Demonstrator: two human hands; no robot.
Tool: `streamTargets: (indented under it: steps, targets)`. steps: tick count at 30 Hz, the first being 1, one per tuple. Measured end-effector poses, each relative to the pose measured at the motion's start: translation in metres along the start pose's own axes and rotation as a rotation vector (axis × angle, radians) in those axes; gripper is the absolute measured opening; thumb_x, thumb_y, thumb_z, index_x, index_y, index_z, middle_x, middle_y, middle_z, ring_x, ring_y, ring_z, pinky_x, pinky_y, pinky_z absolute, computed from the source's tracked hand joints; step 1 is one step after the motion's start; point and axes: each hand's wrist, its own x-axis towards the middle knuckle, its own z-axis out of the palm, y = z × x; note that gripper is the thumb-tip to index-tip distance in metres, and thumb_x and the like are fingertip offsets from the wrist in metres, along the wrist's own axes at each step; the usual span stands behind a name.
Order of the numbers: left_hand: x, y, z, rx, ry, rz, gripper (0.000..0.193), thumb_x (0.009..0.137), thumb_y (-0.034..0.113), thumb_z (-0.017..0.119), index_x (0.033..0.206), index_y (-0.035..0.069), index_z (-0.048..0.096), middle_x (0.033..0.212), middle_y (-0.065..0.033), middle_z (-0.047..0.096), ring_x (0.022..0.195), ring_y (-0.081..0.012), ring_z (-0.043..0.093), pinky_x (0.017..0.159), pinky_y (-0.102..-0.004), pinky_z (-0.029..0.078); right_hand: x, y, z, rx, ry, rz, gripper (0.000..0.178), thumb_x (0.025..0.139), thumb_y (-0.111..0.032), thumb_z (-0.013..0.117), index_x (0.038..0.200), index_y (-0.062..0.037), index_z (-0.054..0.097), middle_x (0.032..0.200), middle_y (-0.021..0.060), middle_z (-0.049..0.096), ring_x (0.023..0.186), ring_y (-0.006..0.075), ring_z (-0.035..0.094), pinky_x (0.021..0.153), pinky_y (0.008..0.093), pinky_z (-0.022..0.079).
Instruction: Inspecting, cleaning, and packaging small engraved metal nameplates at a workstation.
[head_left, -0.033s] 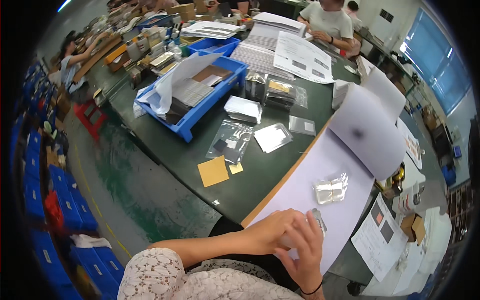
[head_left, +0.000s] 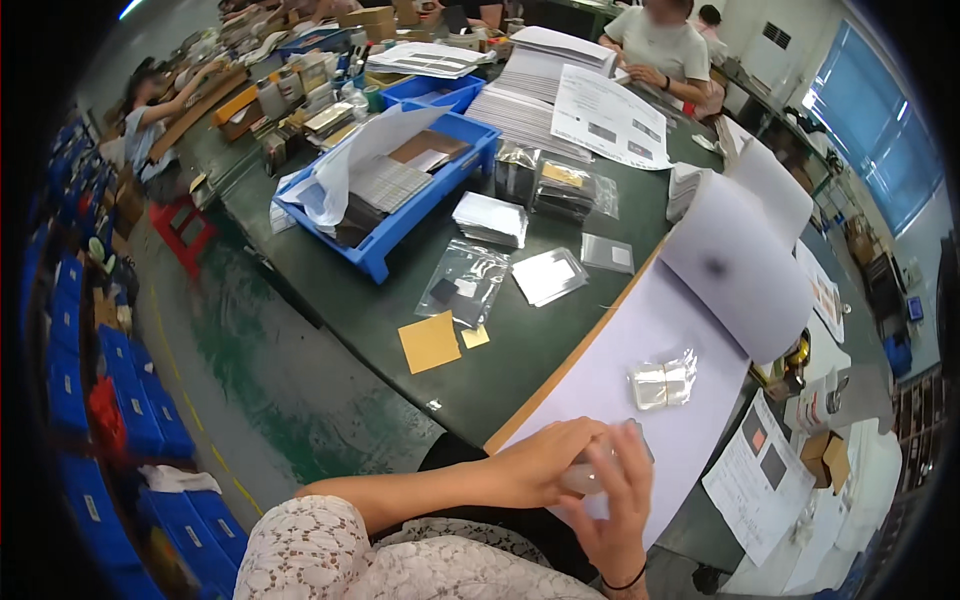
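Observation:
Close in front of me, my left hand (head_left: 560, 462) is closed round a small stack of clear, greyish plastic bags (head_left: 580, 479). My right hand (head_left: 615, 505) is raised at the far side of that stack, fingers apart and slightly blurred, thumb below. The fingers cover part of the stack, so their contact with it is hard to see. Beyond the hands, a banded bundle of clear plastic bags (head_left: 664, 385) lies on a large white paper pad (head_left: 590, 400).
A blue tray (head_left: 385, 250) holds papers and flat pieces. Near it lie a stack of white cards (head_left: 490, 218), clear bags (head_left: 465, 280) and a yellow sheet (head_left: 430, 342). The pad's curled pages (head_left: 735, 265) rise at right. Another person (head_left: 665, 50) stands across the table.
My right fingers have shifted slightly over the stack, and more of its clear plastic shows between my hands. My left hand stays nearly still.

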Motion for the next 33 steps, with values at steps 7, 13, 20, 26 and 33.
streamTargets:
  steps: [7, 13, 20, 26, 33]
  targets:
    - [0.01, 0.018, -0.073, 0.531, 0.172, -0.047, 0.065, 0.069, 0.005, 0.071, 0.13, 0.004, 0.046, 0.104, -0.0133, 0.053, 0.097, -0.0311, 0.054, 0.085, -0.0386, 0.045, -0.011, 0.021, -0.009, -0.081, 0.371, 0.313, 0.038, 0.085, 0.002, 0.059, 0.123, 0.0031, 0.053, 0.13, 0.0223, 0.052, 0.118, 0.0341, 0.051, 0.099, 0.0427, 0.04]
    - [0.012, 0.004, -0.107, 0.831, 0.248, -0.089, 0.072, 0.069, 0.001, 0.068, 0.136, 0.004, 0.041, 0.104, -0.0141, 0.055, 0.097, -0.0335, 0.054, 0.086, -0.0417, 0.043, -0.019, 0.04, 0.002, -0.088, 0.401, 0.33, 0.028, 0.088, 0.004, 0.056, 0.115, 0.0019, 0.057, 0.122, 0.0167, 0.056, 0.108, 0.0255, 0.054, 0.086, 0.0338, 0.044]
    - [0.03, -0.009, -0.146, 1.09, 0.338, -0.109, 0.054, 0.064, -0.002, 0.067, 0.114, 0.003, 0.049, 0.1, -0.0131, 0.053, 0.1, -0.0331, 0.053, 0.087, -0.0418, 0.041, -0.017, 0.04, 0.002, -0.044, 0.376, 0.356, 0.021, 0.087, 0.005, 0.056, 0.107, 0.0015, 0.06, 0.117, 0.016, 0.057, 0.094, 0.0218, 0.056, 0.081, 0.0311, 0.046]
    - [0.069, -0.042, -0.205, 1.338, 0.438, 0.049, 0.047, 0.061, -0.004, 0.067, 0.103, 0.005, 0.048, 0.098, -0.0118, 0.052, 0.101, -0.0321, 0.052, 0.088, -0.0425, 0.04, -0.019, 0.035, 0.007, 0.0, 0.426, 0.404, 0.021, 0.086, 0.006, 0.056, 0.106, 0.0008, 0.06, 0.113, 0.0145, 0.058, 0.091, 0.0206, 0.055, 0.079, 0.0312, 0.046]
    - [0.097, -0.069, -0.232, 1.303, 0.233, -0.123, 0.078, 0.057, 0.005, 0.085, 0.127, 0.008, 0.049, 0.111, -0.0146, 0.056, 0.106, -0.0357, 0.056, 0.088, -0.0438, 0.046, -0.016, 0.043, 0.001, -0.038, 0.469, 0.371, 0.024, 0.085, 0.009, 0.056, 0.108, 0.0012, 0.059, 0.112, 0.0162, 0.058, 0.095, 0.0244, 0.056, 0.078, 0.0315, 0.047]
